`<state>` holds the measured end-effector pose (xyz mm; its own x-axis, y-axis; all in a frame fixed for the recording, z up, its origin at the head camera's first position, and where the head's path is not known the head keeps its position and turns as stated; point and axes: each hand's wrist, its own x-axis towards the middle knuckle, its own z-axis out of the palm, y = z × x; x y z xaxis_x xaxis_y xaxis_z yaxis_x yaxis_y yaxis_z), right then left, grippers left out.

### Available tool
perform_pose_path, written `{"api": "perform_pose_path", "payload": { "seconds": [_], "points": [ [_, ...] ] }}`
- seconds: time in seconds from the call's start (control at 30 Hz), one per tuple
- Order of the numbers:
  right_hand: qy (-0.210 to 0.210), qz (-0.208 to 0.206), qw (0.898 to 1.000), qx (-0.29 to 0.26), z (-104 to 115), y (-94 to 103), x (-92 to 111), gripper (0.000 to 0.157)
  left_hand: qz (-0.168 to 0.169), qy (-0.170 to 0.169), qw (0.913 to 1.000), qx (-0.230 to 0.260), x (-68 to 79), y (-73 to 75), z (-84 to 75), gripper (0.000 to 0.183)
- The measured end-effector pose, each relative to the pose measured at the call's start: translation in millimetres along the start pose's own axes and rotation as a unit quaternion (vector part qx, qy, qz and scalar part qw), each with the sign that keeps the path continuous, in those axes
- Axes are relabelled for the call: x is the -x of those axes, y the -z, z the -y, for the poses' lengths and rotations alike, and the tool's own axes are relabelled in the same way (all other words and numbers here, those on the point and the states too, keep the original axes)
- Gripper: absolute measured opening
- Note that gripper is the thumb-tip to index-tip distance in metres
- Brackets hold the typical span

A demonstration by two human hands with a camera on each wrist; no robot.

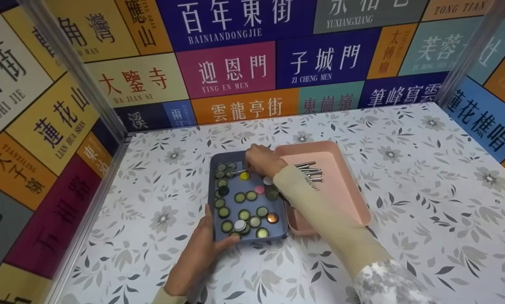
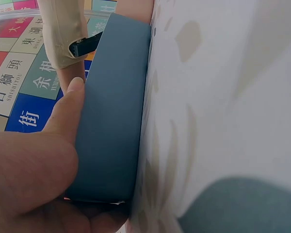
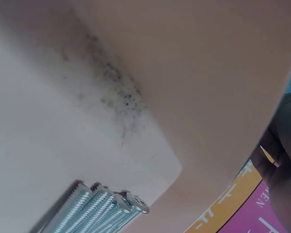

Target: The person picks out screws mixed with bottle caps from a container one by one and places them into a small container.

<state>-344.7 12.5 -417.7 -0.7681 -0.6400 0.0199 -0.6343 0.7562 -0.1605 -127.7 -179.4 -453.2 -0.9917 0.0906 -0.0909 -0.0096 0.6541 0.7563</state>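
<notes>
My left hand (image 1: 201, 238) grips the near left corner of a blue-grey tray (image 1: 282, 211), its thumb at the near rim and fingers along the left side. In the left wrist view that hand holds the tray's outer wall (image 2: 114, 111). Several bottle caps (image 1: 240, 197) lie in the tray, mostly with their insides up; a yellow one (image 1: 244, 175), a pink one (image 1: 259, 189) and an orange one (image 1: 272, 218) stand out. Over the tray's far right part, my right hand (image 1: 263, 160) pinches a silver screw (image 1: 238, 172), pointing left among the caps. Its fingertips are partly hidden.
A pink tray (image 1: 353, 190) adjoins the blue-grey one on the right, under my right forearm. Several threaded metal screws (image 3: 97, 208) lie together in it. A floral cloth (image 1: 429, 202) covers the table. Panels with printed signs (image 1: 227, 69) stand behind and at both sides.
</notes>
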Motion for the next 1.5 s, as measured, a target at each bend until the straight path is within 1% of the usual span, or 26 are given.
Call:
{"api": "perform_pose_path", "payload": {
  "seconds": [0.2, 0.33, 0.5, 0.57, 0.7, 0.8, 0.87, 0.93, 1.1, 1.17, 1.23, 1.37, 1.5],
  "points": [
    [0.007, -0.017, 0.999, 0.041, 3, 2.9, 3, 0.017, -0.005, -0.017, 0.9998, -0.003, 0.3, -1.6, -1.2, 0.122],
    [0.027, -0.01, 0.998, 0.059, 8, 3.7, 4, 0.018, -0.009, -0.027, 0.9996, 0.006, 0.8, -2.9, 0.5, 0.122],
    [0.046, 0.0, 0.995, 0.087, 13, 4.6, 5, 0.014, -0.014, -0.044, 0.9988, 0.018, 1.5, -4.0, 2.2, 0.121],
    [0.046, -0.001, 0.993, 0.107, 14, 5.0, 6, 0.014, -0.011, -0.037, 0.9991, 0.018, 1.4, -4.3, 1.7, 0.121],
    [0.051, -0.005, 0.989, 0.141, 14, 6.1, 9, 0.018, 0.0, -0.008, 0.9998, 0.016, 0.7, -4.3, -0.4, 0.122],
    [0.057, -0.002, 0.987, 0.152, 14, 7.5, 11, 0.017, 0.003, -0.007, 0.9999, 0.011, 0.3, -4.3, -0.4, 0.123],
    [0.057, 0.0, 0.987, 0.152, 13, 8.5, 12, 0.014, 0.002, -0.012, 0.9999, 0.008, 0.4, -4.4, 0.3, 0.123],
    [0.056, -0.002, 0.987, 0.153, 13, 9.4, 15, 0.014, 0.003, -0.015, 0.9998, 0.008, 0.3, -4.5, 1.5, 0.123],
    [0.059, -0.022, 0.986, 0.154, 14, 9.5, 23, 0.025, 0.001, -0.02, 0.9998, 0.004, 0.3, -3.4, 2.6, 0.122],
    [0.058, -0.031, 0.987, 0.148, 15, 9.0, 27, 0.025, -0.001, -0.022, 0.9998, 0.003, 0.1, -2.6, 2.1, 0.122],
    [0.054, -0.034, 0.989, 0.135, 17, 8.5, 31, 0.024, -0.001, -0.017, 0.9999, 0.004, -0.2, -1.8, 1.4, 0.122],
    [0.039, -0.028, 0.993, 0.11, 18, 6.4, 40, 0.023, -0.001, -0.009, 1.0, -0.001, -0.1, -1.1, 0.2, 0.122],
    [0.035, -0.03, 0.995, 0.092, 14, 1.2, 52, 0.032, 0.002, -0.003, 1.0, -0.009, 1.5, -0.8, -0.2, 0.121]
  ]
}}
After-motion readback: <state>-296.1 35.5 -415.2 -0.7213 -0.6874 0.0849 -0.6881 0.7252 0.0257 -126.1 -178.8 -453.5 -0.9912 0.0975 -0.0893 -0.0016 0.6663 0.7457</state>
